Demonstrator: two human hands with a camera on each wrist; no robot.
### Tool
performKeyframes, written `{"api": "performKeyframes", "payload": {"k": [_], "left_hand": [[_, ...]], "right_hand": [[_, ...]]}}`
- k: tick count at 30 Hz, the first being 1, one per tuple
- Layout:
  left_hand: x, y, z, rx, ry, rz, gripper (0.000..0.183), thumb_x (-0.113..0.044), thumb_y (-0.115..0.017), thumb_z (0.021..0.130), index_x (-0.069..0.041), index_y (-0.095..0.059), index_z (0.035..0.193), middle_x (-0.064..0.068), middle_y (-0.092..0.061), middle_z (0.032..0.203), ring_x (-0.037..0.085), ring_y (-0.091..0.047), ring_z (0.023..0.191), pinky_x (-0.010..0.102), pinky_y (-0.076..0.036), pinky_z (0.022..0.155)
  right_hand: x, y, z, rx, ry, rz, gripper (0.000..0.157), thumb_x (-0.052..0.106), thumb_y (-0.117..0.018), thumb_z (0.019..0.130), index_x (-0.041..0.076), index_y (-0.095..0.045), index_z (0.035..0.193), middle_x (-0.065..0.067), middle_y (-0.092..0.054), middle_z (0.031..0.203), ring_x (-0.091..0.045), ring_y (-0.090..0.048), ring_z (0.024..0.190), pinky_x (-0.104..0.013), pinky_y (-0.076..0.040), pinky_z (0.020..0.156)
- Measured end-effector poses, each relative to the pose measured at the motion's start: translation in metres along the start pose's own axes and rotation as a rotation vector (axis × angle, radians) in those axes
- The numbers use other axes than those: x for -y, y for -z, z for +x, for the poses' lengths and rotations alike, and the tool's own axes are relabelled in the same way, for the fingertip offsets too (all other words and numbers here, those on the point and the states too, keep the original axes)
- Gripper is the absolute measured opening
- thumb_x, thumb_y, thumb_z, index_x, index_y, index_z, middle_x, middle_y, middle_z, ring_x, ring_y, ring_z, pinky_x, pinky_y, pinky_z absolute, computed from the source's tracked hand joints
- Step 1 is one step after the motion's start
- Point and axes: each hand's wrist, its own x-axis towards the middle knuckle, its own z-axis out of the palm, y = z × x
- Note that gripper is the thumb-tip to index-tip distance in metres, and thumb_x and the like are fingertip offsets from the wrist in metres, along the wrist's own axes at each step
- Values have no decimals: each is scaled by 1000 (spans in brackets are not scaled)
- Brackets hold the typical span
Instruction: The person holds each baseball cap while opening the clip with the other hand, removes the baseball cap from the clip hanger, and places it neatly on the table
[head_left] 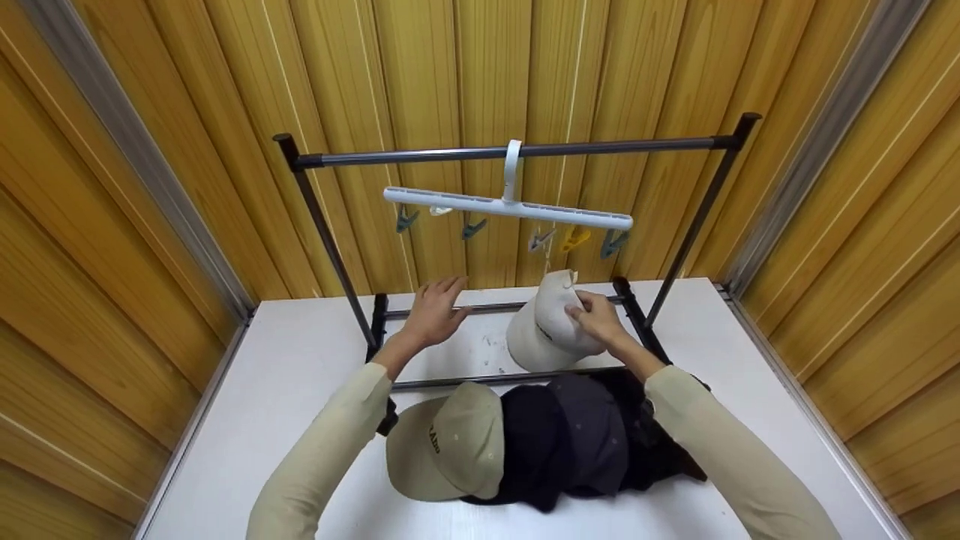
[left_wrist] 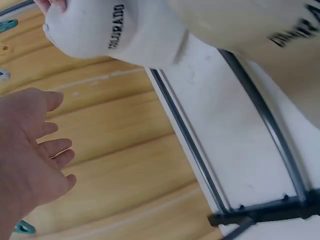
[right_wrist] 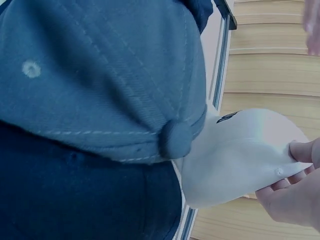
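Note:
My right hand [head_left: 598, 319] pinches the crown of a white cap [head_left: 556, 324] between thumb and fingers. In the right wrist view the thumb lies on the outside of the white cap [right_wrist: 240, 155], with the fingers under its edge. Dark lettering shows on the cap's front in the left wrist view. My left hand [head_left: 435, 311] is held out to the left of the cap with fingers apart and nothing in them. Above both hands, a pale blue clip hanger [head_left: 480, 203] hangs by its hook, with a yellow clip [head_left: 575, 238] and several blue-green clips below it.
The hanger's hook sits on the top bar [head_left: 420, 156] of a dark metal rack. In front of the rack's base, a beige cap [head_left: 465, 442] and several dark caps [head_left: 592, 427] lie overlapping on the white surface [head_left: 225, 420]. Wood-look panels [head_left: 487, 75] stand behind and at both sides.

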Motion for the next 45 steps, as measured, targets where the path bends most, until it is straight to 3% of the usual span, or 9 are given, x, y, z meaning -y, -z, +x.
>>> {"api": "performKeyframes", "payload": {"k": [6,14,22,30,39,45], "left_hand": [[27,16,-31,-28,54,30,57,-20,-65,100,-1,-46,150,26,-48,153,46,-42,144,66,-28,119],[50,34,-63,-37,123,71,61,-19,-66,100,1,-43,152,27,-44,155,46,-39,145,64,-26,121],[79,50,-107,-84,168,121,59,-19,-65,100,2,-44,151,29,-45,154,48,-40,144,66,-27,119],[100,54,-144,-100,218,143,64,-19,-66,99,3,-39,154,31,-42,155,49,-39,144,67,-26,118],[113,53,-163,-121,228,163,64,-10,-64,99,-4,-36,157,33,-43,154,53,-41,140,68,-29,116],[118,53,-172,-107,258,167,65,-9,-64,99,-1,-36,156,33,-43,153,52,-40,141,68,-30,116]], "right_hand": [[21,8,6,49,-11,61,35,3,-54,103,-12,-59,134,-33,-63,131,-35,-60,119,-34,-47,98],[56,4,7,92,-135,341,46,8,-49,107,-11,-43,149,-32,-46,151,-31,-48,135,-37,-42,112],[95,-10,-6,139,-158,427,46,10,-52,107,-6,-46,149,-25,-53,146,-22,-55,122,-31,-46,103],[119,-31,-27,214,-177,463,46,10,-54,106,-4,-48,149,-22,-59,140,-14,-61,107,-24,-50,91],[141,-62,-53,274,-155,493,45,2,-60,99,-12,-52,141,-29,-65,133,-13,-70,100,-25,-58,84],[144,-97,-78,405,-159,538,50,0,-63,96,-13,-49,142,-29,-63,136,-23,-70,112,-32,-60,92]]}}
